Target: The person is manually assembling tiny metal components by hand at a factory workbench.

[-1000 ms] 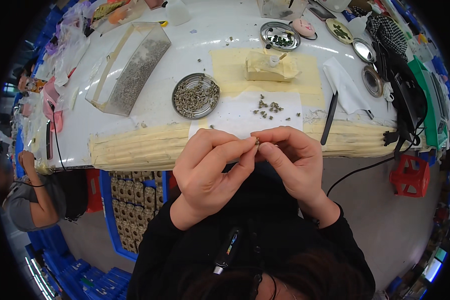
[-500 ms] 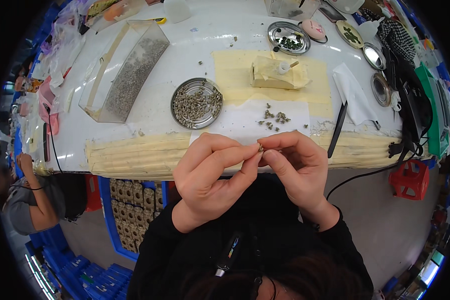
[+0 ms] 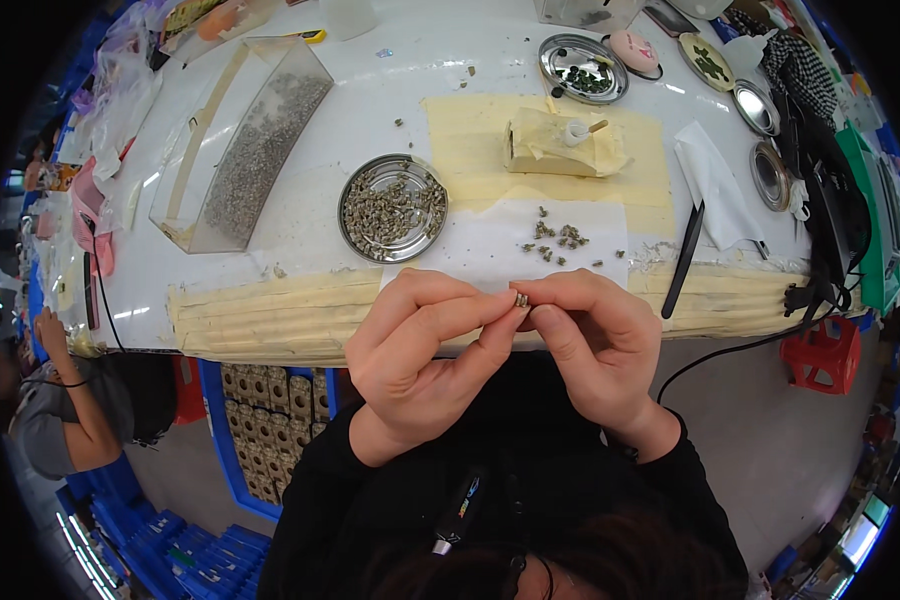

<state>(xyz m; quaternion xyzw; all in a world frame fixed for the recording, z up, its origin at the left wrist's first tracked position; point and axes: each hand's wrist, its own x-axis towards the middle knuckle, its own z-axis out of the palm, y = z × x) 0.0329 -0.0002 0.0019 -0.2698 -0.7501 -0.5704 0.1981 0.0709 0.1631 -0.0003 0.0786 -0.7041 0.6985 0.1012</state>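
My left hand [image 3: 420,350] and my right hand [image 3: 600,345] meet at the table's front edge. Their thumbs and index fingers pinch a tiny grey metal part [image 3: 522,300] between them; the fingertips hide much of it. Just beyond lies a sheet of white paper [image 3: 480,235], bearing a loose cluster of similar small metal parts [image 3: 570,237]. Left of the paper, a round metal dish [image 3: 410,253] holds many more of these parts.
A tape-covered block [image 3: 545,150] stands behind the paper, with a stick on it. At the left is a clear bin [image 3: 185,190] of grey pieces. Black tweezers [image 3: 683,262] and a white cloth [image 3: 705,180] lie right. A blue crate [image 3: 218,430] sits below the table; another person [image 3: 85,420] is far left.
The pinched metal part is turned slightly and shows more between my fingertips. Another loose part now shows at the right of the cluster. My view has shifted a little.
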